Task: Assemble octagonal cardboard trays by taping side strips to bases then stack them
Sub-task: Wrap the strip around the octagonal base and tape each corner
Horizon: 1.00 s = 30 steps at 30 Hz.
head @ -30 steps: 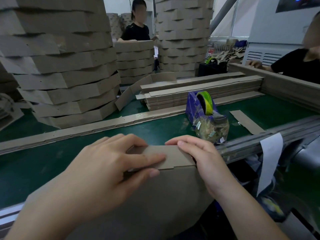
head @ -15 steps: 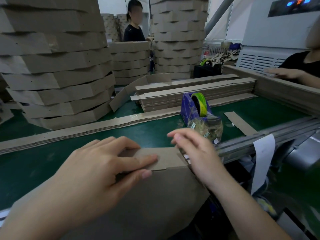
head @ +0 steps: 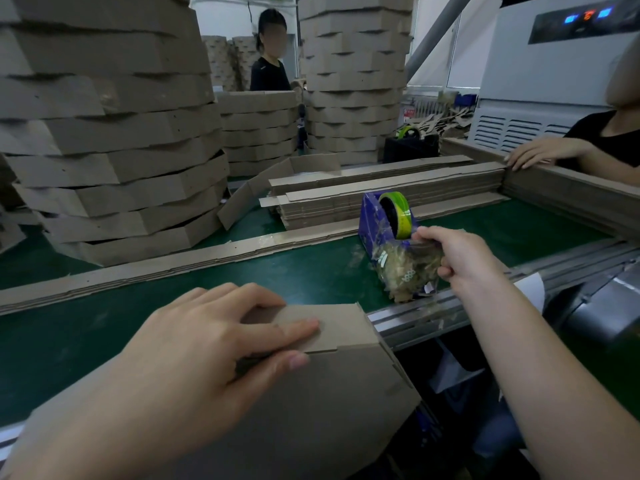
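W/ left hand (head: 207,348), fingers straight, pressing side strip (head: 339,323) flat onto base (head: 311,427) at 6 o'clock. W/ right hand (head: 460,258), pinching tape (head: 401,216) end at dispenser (head: 369,216), 2 o'clock. No tape on this joint yet afaict, so mid-tray. Loads of finished trays (head: 114,168) stacked at 10, spare strips (head: 381,195) at 1.

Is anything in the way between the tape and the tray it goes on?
No, nothing visible. The right hand pinches tape at the dispenser, and only bare green belt lies between there and the tray, where the left hand presses the strip down.
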{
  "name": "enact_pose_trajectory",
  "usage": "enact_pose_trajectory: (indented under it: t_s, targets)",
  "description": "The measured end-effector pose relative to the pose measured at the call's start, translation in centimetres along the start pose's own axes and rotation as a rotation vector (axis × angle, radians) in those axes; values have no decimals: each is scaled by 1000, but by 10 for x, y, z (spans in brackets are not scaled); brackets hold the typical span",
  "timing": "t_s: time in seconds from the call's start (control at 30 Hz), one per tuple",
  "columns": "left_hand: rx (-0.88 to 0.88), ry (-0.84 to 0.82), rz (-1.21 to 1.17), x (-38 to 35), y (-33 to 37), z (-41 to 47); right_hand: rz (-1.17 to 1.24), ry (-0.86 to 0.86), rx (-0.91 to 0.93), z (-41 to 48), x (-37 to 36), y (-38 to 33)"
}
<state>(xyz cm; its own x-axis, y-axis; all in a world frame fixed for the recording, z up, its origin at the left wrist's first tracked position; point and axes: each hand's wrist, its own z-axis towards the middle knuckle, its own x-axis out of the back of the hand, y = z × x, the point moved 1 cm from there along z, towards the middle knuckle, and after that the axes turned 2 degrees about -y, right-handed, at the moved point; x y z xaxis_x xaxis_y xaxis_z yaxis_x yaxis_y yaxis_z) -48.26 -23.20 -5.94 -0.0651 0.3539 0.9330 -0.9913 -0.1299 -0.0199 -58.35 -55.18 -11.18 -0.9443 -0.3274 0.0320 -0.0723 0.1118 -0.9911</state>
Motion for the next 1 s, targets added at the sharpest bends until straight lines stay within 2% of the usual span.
enact_pose_trajectory:
  t_s: [0.13, 0.23, 0.47, 0.53, 0.63, 0.7, 0.73, 0.8, 0.9, 1.0]
  targets:
    - [6, -3, -3, 2, -1, 0, 137, -13, -102, -3, -1, 1]
    - [5, -1, -17, 1, -1, 1, 241, 13, -101, -7, 2, 1]
    - [4, 0, -19, -2, -2, 8, 412, -91, 181, -34, 4, 27]
    - [5, 5, -23, -3, -2, 9, 297, -52, 270, -36, 9, 38]
    - [10, -1, -34, -3, -2, 10, -267, 121, 384, -37, 19, 46]
    - [22, -5, -44, -3, -3, 11, -467, 189, 412, -39, 23, 52]
    - [30, -14, -52, -4, -4, 10, -462, 193, 398, -42, 25, 54]
    - [44, -23, -64, -4, -4, 10, -304, 160, 407, -57, 22, 51]
    - [54, -21, -71, -5, -5, 13, -57, 112, 561, -96, 12, 38]
    - [74, -10, -90, -6, -5, 15, 156, -67, 640, -148, -6, 27]
